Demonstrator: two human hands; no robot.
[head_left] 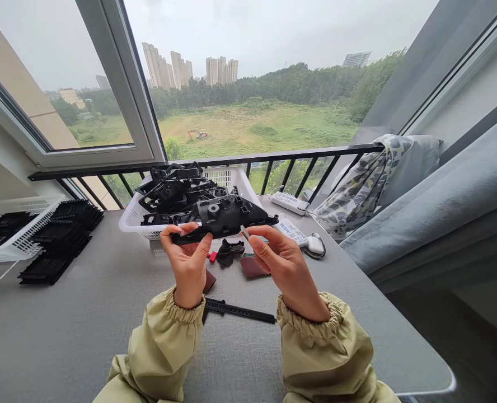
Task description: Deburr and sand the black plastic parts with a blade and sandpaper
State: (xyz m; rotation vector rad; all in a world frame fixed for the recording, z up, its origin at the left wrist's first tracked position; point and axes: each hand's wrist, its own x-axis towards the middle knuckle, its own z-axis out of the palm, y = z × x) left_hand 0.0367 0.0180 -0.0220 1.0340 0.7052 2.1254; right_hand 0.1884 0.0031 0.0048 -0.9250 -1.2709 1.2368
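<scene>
My left hand (188,259) grips the left end of a black molded plastic part (227,217), thumb in front and fingers behind. The part is held up off the table, its long side roughly level and its right end tapering to a point. Between the thumb and fingers of my right hand (280,260) is a small flat metal blade (245,232); its tip meets or nearly meets the lower edge of the part. Most of the blade is hidden by my fingers.
Behind the part stands a white plastic basket (131,221) heaped with similar black parts (177,187). A black caliper (240,312) and brown sandpaper (253,267) lie on the grey table (106,330). Stacked black pieces (64,238) sit at left, a power strip (289,202) at right.
</scene>
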